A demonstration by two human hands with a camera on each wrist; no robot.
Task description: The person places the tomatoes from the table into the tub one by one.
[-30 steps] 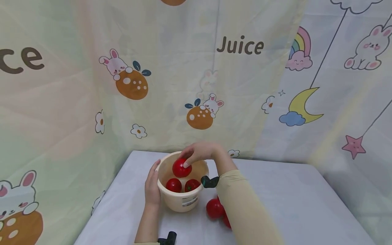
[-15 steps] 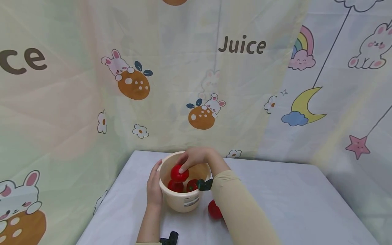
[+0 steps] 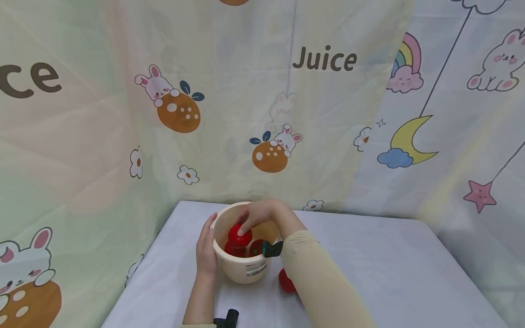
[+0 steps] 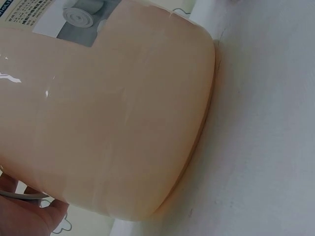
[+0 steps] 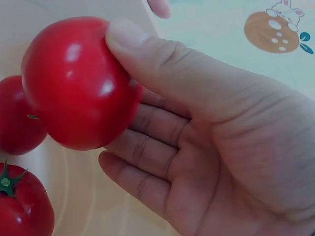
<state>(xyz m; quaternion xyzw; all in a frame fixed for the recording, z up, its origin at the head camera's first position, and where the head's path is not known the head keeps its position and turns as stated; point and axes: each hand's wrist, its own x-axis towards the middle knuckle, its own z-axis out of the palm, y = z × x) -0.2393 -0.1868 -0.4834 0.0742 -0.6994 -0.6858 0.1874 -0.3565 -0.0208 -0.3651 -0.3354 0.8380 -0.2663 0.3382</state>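
Observation:
In the head view my right hand (image 3: 262,216) reaches into a cream plastic bucket (image 3: 242,272) and holds a red tomato (image 3: 239,236). The right wrist view shows the thumb on top of this tomato (image 5: 78,83) and the fingers beneath it. Below it in the bucket lie a second tomato (image 5: 17,115) and a third with a green calyx (image 5: 24,206). My left hand (image 3: 207,253) rests against the bucket's left outer side, its fingers lying along the wall up to the rim. Part of this hand (image 4: 29,216) shows by the bucket in the left wrist view.
Another red tomato (image 3: 286,280) lies on the white table (image 3: 393,273), right of the bucket and partly covered by the right sleeve (image 3: 324,278). Behind the table hangs a printed cloth (image 3: 229,155). A printed label (image 3: 256,269) is on the bucket's front.
My right hand has lowered the tomato deeper into the bucket, close above the others. The left hand stays at the bucket's side. The forearm now covers more of the tomatoes on the table.

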